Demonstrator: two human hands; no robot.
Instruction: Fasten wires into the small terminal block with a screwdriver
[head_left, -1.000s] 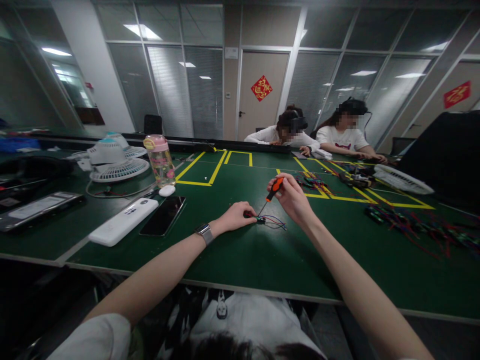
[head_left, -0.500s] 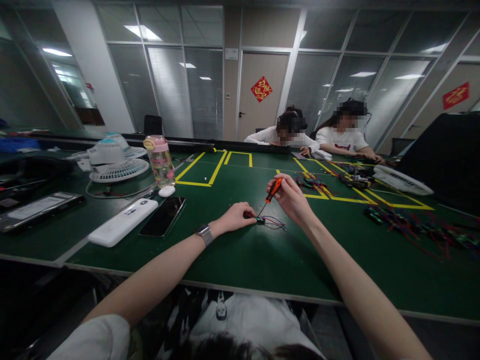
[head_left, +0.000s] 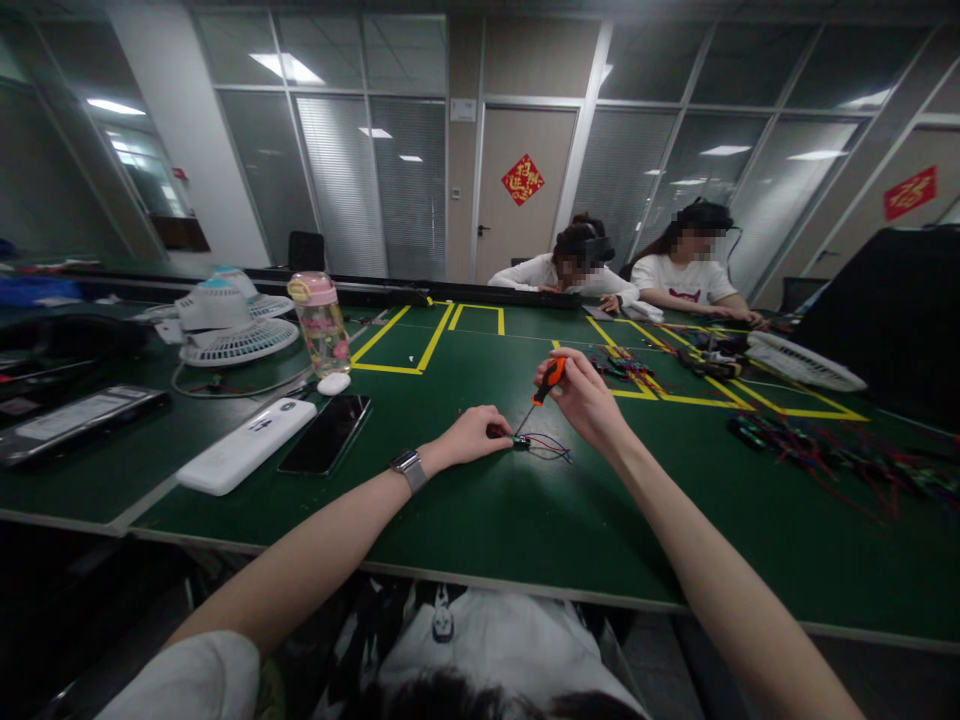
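On the green tabletop, a small green terminal block or circuit board lies with thin red, blue and black wires trailing to its right. My left hand, with a watch on its wrist, pinches the part's left end between closed fingers. An orange and black screwdriver is gripped by its handle in my right hand. Its thin shaft slants down to the left, and the tip meets the top of the small part. The part's exact kind is too small to make out.
A dark phone, a white power bank, a bottle and a small fan stand to the left. Wired boards are heaped at right. Two people sit across the table.
Almost nothing differs. The screwdriver's handle appears slightly turned in my right hand, while its tip stays on the small part and my left hand keeps still.
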